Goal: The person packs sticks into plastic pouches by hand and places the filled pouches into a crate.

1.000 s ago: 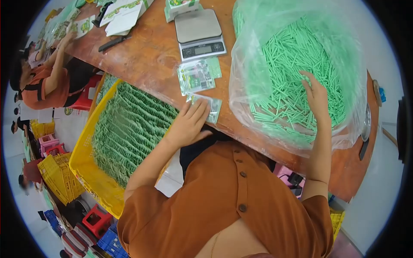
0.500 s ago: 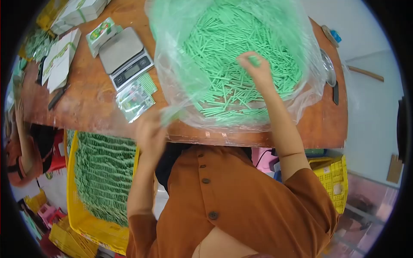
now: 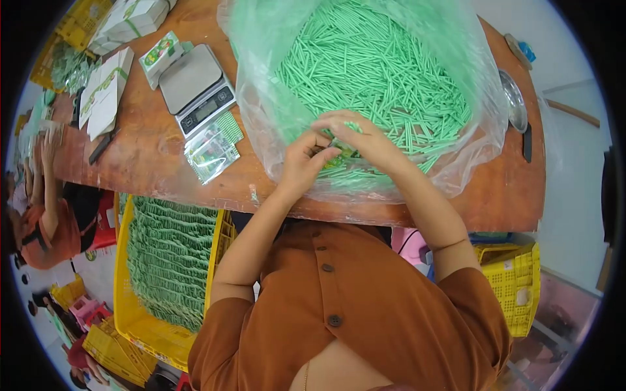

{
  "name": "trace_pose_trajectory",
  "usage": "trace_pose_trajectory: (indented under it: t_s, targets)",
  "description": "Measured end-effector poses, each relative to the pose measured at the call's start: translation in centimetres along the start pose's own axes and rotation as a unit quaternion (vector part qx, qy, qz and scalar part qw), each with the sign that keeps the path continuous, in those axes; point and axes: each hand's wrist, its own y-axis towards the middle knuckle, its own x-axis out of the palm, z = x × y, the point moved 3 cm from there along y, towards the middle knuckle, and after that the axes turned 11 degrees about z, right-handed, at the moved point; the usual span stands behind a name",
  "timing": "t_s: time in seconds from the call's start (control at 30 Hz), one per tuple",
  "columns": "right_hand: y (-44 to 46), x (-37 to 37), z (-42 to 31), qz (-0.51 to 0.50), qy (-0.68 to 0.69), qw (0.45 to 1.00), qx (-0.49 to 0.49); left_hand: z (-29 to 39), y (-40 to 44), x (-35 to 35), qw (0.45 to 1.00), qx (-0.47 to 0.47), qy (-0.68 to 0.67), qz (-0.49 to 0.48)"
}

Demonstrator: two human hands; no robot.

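A large clear plastic bag (image 3: 261,111) lies wide open on the table, filled with thin light-green sticks (image 3: 365,58). Both hands meet over its near side. My left hand (image 3: 303,163) pinches a small printed plastic packet (image 3: 339,155), partly covered by the fingers. Fingers bent, my right hand (image 3: 365,140) is against the packet's top with a few green sticks in its grip; their ends show between the fingers. More flat printed packets (image 3: 212,156) lie at the scale's near side, beside a small patch of lined-up green sticks (image 3: 229,127).
A digital scale (image 3: 195,88) stands left of the bag, with a small printed box (image 3: 160,58) behind it. Stacked white cards (image 3: 107,94) lie further left. Below the table edge sits a yellow crate (image 3: 124,280) of filled green packets. Another person (image 3: 55,221) works at far left.
My left hand has moved from the table edge up and right to the bag, bringing a packet. My right hand has come down and left from the stick pile to meet it.
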Motion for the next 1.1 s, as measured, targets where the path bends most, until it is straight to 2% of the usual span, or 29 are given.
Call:
trace_pose_trajectory:
  t_s: [0.03,0.1,0.13,0.2,0.23,0.27,0.3,0.33,0.37,0.4,0.43,0.5,0.57,0.6,0.67,0.7,0.73,0.77,0.8,0.83,0.87,0.93,0.97,1.03,1.1]
  targets:
    - [-0.1,-0.5,-0.2,-0.013,-0.023,0.998,-0.049,0.0,-0.4,-0.1,1.000,0.024,0.013,-0.007]
    - [-0.5,-1.7,-1.8,0.026,0.053,0.998,-0.006,1.2,-0.9,-0.4,0.999,0.002,0.039,0.010]
    - [-0.6,-2.5,-3.0,0.047,0.035,0.998,0.015,1.9,-0.8,-0.4,0.998,-0.013,0.064,0.021]
    - [-0.9,-2.9,-2.7,0.056,-0.085,0.995,-0.019,2.1,-0.6,-0.3,0.998,-0.006,0.032,0.055]
    - [-1.2,-2.6,-3.4,0.062,-0.178,0.982,-0.003,2.2,-0.3,-0.3,0.997,0.018,-0.001,0.077]
    - [-1.5,-1.7,-4.0,0.057,-0.261,0.964,0.000,2.3,-0.2,-0.6,0.994,-0.062,-0.082,0.028]
    - [-1.7,-1.6,-3.8,0.109,-0.299,0.947,-0.046,3.9,-0.3,-0.2,0.994,-0.069,-0.086,0.009]
    - [-1.5,-1.7,-3.5,0.123,-0.292,0.937,-0.145,4.7,-0.1,-1.0,0.995,0.093,0.023,-0.019]
    - [-1.2,-0.3,-5.9,0.089,-0.352,0.899,-0.247,4.5,0.2,-1.5,0.992,0.122,-0.018,-0.036]
    - [-1.1,0.0,-6.7,0.054,-0.355,0.876,-0.322,4.9,0.2,-2.5,0.991,0.112,0.007,-0.070]
    - [-0.7,0.5,-7.1,0.017,-0.385,0.835,-0.394,5.8,0.1,-3.5,0.975,0.220,0.015,-0.030]
    - [-0.4,2.3,-8.5,-0.003,-0.341,0.845,-0.411,9.3,-1.3,-6.2,0.971,0.234,0.042,0.003]
    - [0.0,6.3,-10.0,-0.058,-0.295,0.844,-0.445,12.1,-2.8,-8.5,0.941,0.278,0.195,0.003]
    - [0.1,8.3,-11.2,-0.097,-0.244,0.853,-0.450,12.8,-3.3,-9.4,0.923,0.311,0.223,0.039]
    - [0.4,11.9,-13.3,-0.105,-0.091,0.861,-0.490,15.5,-6.0,-14.2,0.916,0.300,0.256,0.076]
    - [1.5,11.5,-12.7,-0.118,0.015,0.893,-0.435,16.7,-7.7,-17.4,0.877,0.349,0.296,0.144]
    - [2.2,11.2,-12.2,-0.118,0.108,0.916,-0.369,18.4,-9.8,-21.5,0.800,0.335,0.449,0.215]
    - [2.9,10.8,-11.5,-0.114,0.197,0.928,-0.296,19.4,-12.4,-26.3,0.749,0.379,0.429,0.334]
    - [3.7,9.7,-10.0,-0.103,0.181,0.948,-0.242,19.1,-15.6,-31.9,0.698,0.305,0.500,0.412]
    - [4.1,9.2,-8.4,-0.083,0.132,0.965,-0.212,20.7,-19.8,-36.8,0.614,0.224,0.594,0.469]
    - [4.1,8.8,-6.7,-0.061,0.080,0.978,-0.180,21.5,-23.8,-41.3,0.460,0.239,0.690,0.506]
    - [3.8,7.7,-4.6,-0.051,0.041,0.990,-0.125,20.2,-32.9,-49.4,0.313,0.061,0.764,0.561]
    - [3.5,6.8,-4.1,-0.033,-0.001,0.994,-0.104,19.0,-36.5,-52.0,0.269,-0.050,0.766,0.581]
    - [3.5,4.6,-3.2,-0.009,-0.034,0.997,-0.068,15.7,-41.2,-55.4,0.265,-0.180,0.777,0.541]
    - [3.3,2.0,-3.1,0.048,-0.084,0.993,-0.061,12.7,-42.8,-57.6,0.301,-0.208,0.795,0.484]
